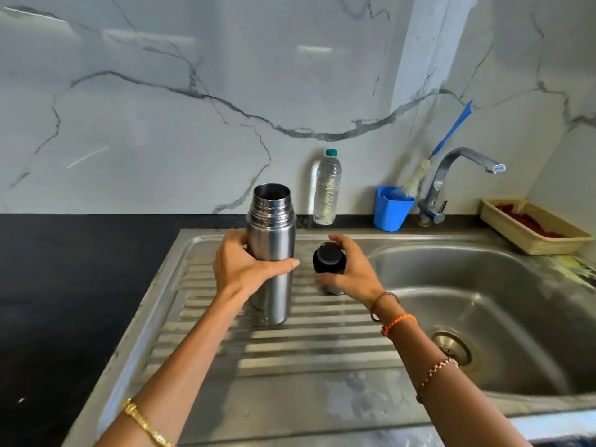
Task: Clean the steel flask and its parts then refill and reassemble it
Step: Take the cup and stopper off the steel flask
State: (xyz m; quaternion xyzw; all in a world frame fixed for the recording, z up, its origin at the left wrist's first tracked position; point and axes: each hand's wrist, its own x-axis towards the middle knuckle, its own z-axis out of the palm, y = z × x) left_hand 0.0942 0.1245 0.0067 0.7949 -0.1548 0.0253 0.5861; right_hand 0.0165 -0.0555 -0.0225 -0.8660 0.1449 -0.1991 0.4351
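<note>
**Already open, flask and stopper sit side by side at the sink**

Right now the steel flask stands upright on the ribbed drainboard, its mouth uncovered. The left hand wraps its fingers round the body, thumb across the front, probably to keep the tall flask from tipping on the ridges. Just beside it, the right hand grips the black stopper from the side, low over what looks like a steel cup beneath it, though that part is mostly hidden. Keeping the parts on the drainboard makes sense, I'd say: the basin and tap are within reach. A bottle brush waits in the blue tub, and a plastic water bottle stands on the surface by the wall, likely for the refill.
</note>
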